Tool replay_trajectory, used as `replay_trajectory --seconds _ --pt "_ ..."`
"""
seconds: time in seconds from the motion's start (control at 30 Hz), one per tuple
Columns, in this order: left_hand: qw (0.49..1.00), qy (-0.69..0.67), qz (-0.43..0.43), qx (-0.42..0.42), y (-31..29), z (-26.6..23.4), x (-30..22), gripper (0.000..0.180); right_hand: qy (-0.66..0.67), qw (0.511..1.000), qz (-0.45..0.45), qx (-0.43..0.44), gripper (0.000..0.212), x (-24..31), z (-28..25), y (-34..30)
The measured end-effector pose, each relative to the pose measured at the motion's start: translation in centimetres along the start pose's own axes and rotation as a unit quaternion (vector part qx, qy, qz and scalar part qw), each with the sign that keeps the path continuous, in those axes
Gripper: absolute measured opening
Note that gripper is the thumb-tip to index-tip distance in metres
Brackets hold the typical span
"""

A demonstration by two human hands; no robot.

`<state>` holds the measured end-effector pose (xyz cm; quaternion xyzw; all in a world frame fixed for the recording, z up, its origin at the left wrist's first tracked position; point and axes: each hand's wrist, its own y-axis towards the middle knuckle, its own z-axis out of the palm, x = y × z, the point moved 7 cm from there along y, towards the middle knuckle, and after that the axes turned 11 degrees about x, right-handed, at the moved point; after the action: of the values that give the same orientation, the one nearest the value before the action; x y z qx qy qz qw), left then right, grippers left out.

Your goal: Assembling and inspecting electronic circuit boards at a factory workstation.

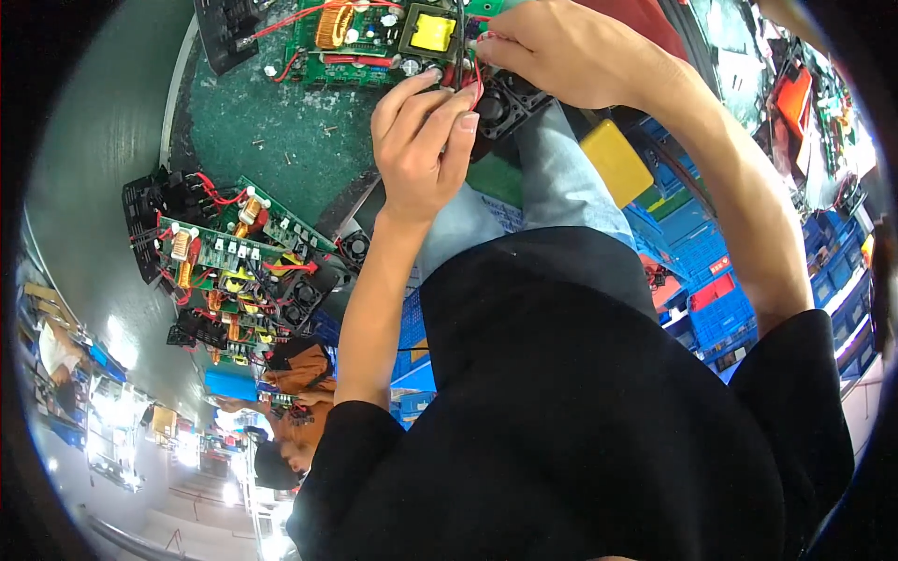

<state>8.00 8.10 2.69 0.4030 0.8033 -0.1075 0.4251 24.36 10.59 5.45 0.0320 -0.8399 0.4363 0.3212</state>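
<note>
A green circuit board [304, 42] lies on the worktop at the top of the view, carrying a copper coil [334, 25] and a yellow-topped transformer [432, 33]. My left hand [419, 140] is closed at the board's near edge, its fingertips pinching a thin red wire [480, 86]. Just beside them, a black fan [500, 114] sits at the board's right end. My right hand [557, 51] reaches in from the right, its fingers pressed together over the board's right side. What lies between those fingertips is hidden; a bit of red shows there.
On the green mat [243, 126] lie several small screws. Stacked circuit boards with fans [234, 248] stand at the left. Blue bins [720, 313] and a yellow panel [615, 164] are to the right of my legs. Another person [290, 435] works at the lower left.
</note>
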Motion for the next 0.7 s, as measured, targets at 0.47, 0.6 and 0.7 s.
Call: replay_trajectory --seconds 0.47,0.6,0.7 --pt "1.0 0.007 0.009 -0.001 0.25 -0.13 -0.32 0.018 0.092 0.996 -0.001 -0.008 0.036 -0.67 0.55 -0.45" --pt "1.0 0.008 0.008 -0.001 0.21 -0.1 -0.36 0.018 0.096 0.995 -0.009 -0.015 0.035 -0.44 0.4 -0.59" --pt "1.0 0.01 0.01 -0.007 0.29 -0.08 -0.51 0.018 0.106 0.994 -0.011 -0.015 0.034 -0.84 0.7 -0.45"
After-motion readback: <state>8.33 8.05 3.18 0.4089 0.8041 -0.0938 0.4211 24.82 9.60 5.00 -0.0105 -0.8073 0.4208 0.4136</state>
